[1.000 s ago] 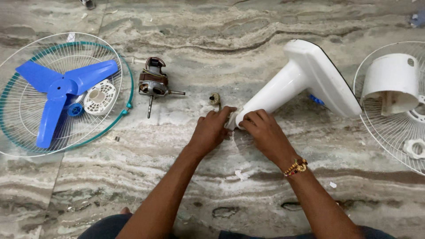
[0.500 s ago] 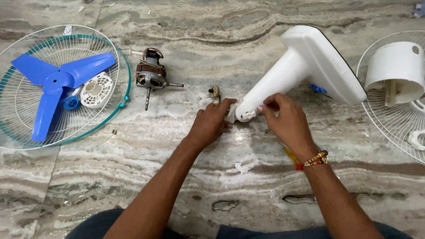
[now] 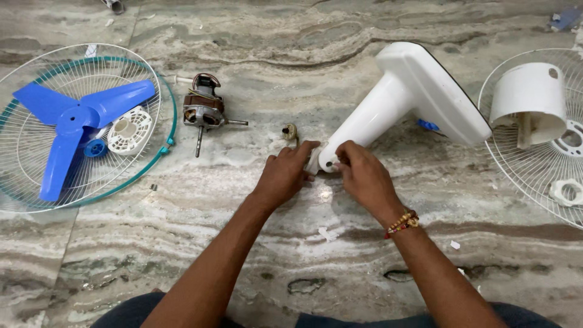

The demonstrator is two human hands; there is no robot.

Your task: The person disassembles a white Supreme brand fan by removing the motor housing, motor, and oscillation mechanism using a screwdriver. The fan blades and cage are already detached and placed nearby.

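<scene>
White plastic fan stand (image 3: 413, 97) lies on the marble floor (image 3: 303, 61), long axis running from its neck end by me up-right to the wide base. My left hand (image 3: 285, 173) curls around the neck tip; my right hand (image 3: 358, 173) pinches it, both equally close.

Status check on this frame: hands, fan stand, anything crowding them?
Both hands, left and right, grip the white fan stand neck end. Small knob lies beside the left fingers; nothing obstructs.

left hand (image 3: 285, 173) curled, right hand (image 3: 363, 176) pinching
</scene>
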